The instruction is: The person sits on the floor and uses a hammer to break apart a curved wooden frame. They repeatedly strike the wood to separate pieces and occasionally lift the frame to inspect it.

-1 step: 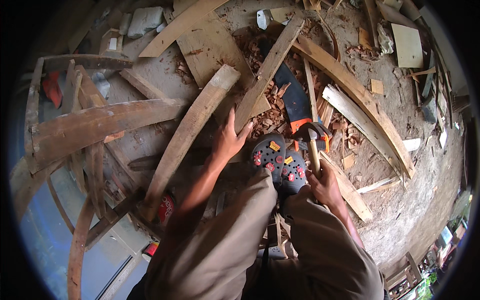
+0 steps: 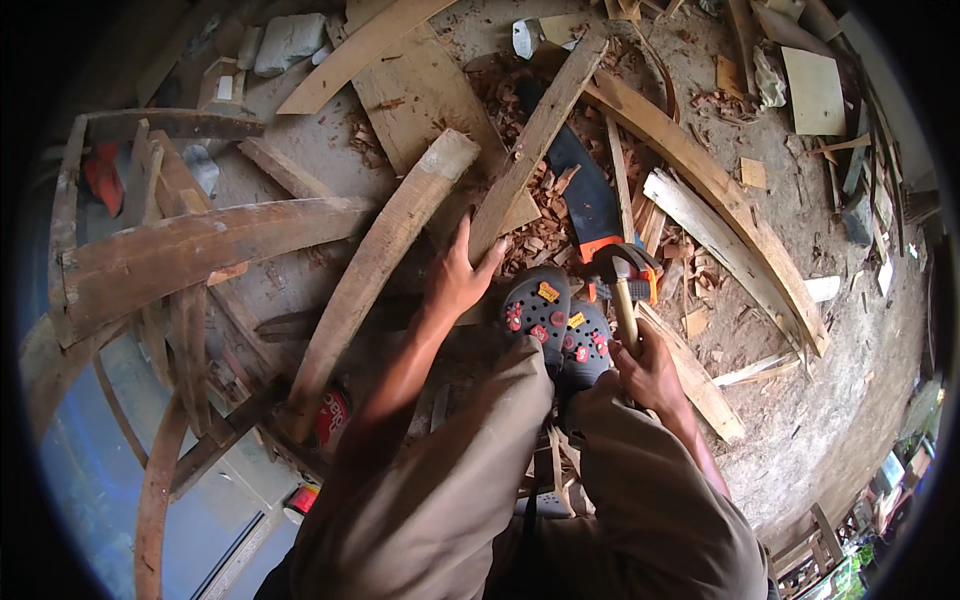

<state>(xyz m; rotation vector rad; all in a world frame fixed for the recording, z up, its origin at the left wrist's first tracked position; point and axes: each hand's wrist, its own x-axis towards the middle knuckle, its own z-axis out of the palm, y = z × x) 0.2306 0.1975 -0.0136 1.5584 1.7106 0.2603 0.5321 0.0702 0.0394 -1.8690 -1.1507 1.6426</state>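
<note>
My left hand (image 2: 462,278) grips the near end of a long wooden plank (image 2: 530,150), thumb on one side and fingers on the other. The plank slants away to the upper right over wood chips. My right hand (image 2: 648,372) is closed round the pale handle of a hammer-like tool (image 2: 626,305), near my right knee. Its dark head overlaps the orange-and-black handle of a handsaw (image 2: 583,190), so its exact shape is hard to make out. The saw's dark blade lies among the chips, partly under the plank. My dark clogs (image 2: 540,310) stand just below.
A curved beam (image 2: 400,240) lies left of my left arm, beside a stack of curved timbers (image 2: 210,240). Another long curved beam (image 2: 710,180) and a whitish board (image 2: 720,245) lie at right. A flat panel (image 2: 420,95) lies beyond, with wood chips (image 2: 545,220) scattered near the saw.
</note>
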